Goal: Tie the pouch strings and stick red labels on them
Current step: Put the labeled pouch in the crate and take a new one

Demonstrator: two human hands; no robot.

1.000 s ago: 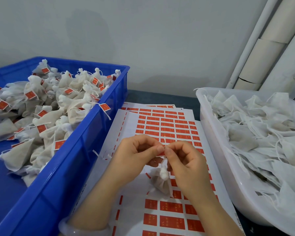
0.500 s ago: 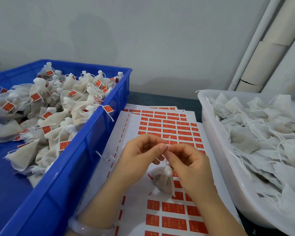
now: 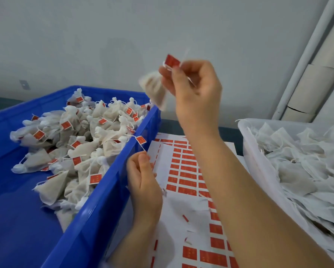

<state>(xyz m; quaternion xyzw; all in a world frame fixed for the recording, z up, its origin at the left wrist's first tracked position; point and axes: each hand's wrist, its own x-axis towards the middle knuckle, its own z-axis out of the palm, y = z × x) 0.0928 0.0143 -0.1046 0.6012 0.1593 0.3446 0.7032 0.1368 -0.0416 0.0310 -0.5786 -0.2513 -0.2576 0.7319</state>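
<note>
My right hand (image 3: 193,88) is raised high over the far corner of the blue crate (image 3: 96,211). It pinches the string of a small white pouch (image 3: 154,89), which hangs blurred to its left with a red label (image 3: 172,60) at the fingertips. My left hand (image 3: 143,182) hovers low beside the crate's right wall, fingers loosely curled, holding nothing I can see. Below both hands lie white sheets of red labels (image 3: 185,171). The crate holds several tied pouches with red labels (image 3: 81,144).
A white plastic tub (image 3: 258,175) at the right is filled with unlabelled white pouches (image 3: 301,159). A grey wall stands behind, with white pipes (image 3: 320,60) at the upper right. Small paper scraps lie on the label sheets.
Both hands were together at the pouch's string over the sheets. Now my right hand has lifted the labelled pouch up and left towards the crate, and my left hand has let go.
</note>
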